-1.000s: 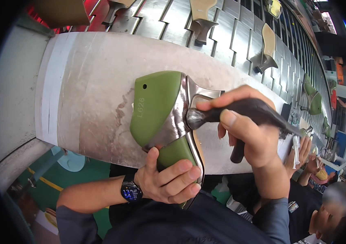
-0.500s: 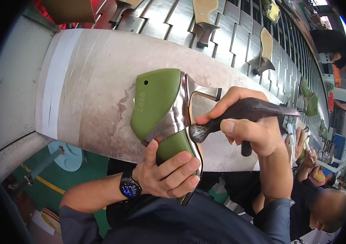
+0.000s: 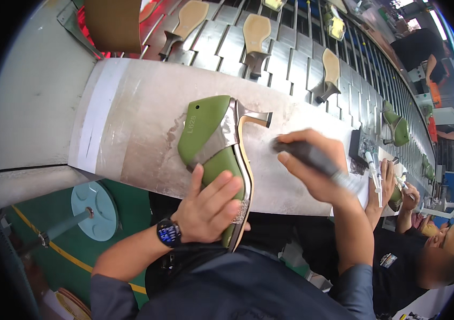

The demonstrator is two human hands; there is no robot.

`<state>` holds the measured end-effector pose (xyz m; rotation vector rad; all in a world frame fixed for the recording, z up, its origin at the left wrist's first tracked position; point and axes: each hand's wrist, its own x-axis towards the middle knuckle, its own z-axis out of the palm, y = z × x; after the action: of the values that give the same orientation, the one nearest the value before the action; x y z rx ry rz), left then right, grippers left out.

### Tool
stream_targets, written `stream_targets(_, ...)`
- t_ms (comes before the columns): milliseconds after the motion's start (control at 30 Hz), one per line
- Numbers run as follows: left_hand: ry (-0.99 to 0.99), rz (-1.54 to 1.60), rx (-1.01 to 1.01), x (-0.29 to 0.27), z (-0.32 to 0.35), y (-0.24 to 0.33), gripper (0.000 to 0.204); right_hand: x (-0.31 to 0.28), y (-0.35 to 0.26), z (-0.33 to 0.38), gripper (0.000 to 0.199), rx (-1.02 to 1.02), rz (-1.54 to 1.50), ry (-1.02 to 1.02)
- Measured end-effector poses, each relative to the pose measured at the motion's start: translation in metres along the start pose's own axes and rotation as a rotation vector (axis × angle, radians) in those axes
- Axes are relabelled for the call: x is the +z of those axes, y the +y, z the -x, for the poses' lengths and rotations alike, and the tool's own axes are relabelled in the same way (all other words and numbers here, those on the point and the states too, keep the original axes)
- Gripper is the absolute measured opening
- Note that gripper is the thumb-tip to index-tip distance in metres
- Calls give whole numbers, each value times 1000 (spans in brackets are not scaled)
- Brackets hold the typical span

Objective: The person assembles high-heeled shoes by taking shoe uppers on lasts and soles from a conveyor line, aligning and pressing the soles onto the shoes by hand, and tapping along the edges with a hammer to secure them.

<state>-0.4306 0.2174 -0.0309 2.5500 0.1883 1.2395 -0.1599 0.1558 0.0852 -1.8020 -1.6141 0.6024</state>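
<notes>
A high-heeled shoe with a shiny metallic strap (image 3: 220,145) sits on a green shoe last (image 3: 205,124), lying on its side with the sole facing right. Its slim heel (image 3: 256,117) sticks out to the right at the far end. My left hand (image 3: 205,210) grips the toe end, fingers spread over the last and the thumb side upward. To the right of the sole, apart from it, my right hand (image 3: 320,170) is wrapped round a dark hammer (image 3: 304,152). Motion smears the hammer's near end.
The shoe rests on a pale, worn work board (image 3: 141,125). Beyond it runs a metal slat conveyor (image 3: 211,56) carrying heeled tan soles (image 3: 257,33). A brown panel (image 3: 112,26) stands far left. A co-worker (image 3: 403,266) at right handles another green last (image 3: 395,197). A light blue stool (image 3: 94,213) is lower left.
The hammer head has come away from the sole edge, and my right hand has turned it. My left hand still holds the shoe. The view has shifted slightly; soles appear further left.
</notes>
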Motion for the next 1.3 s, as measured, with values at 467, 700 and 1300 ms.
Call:
stream_targets(467,188,1460,-718,-109,7,-28,77,109,-19,79,85,384,-1893,-203)
stream_targets(700,241,573,-1299,-126,113,-3,33,88,-35,60,65,305,-1535,241)
stream_targets(1300,-275,862,-1880,-139,528,26,30,-1,90,-136,51,423,-136,788)
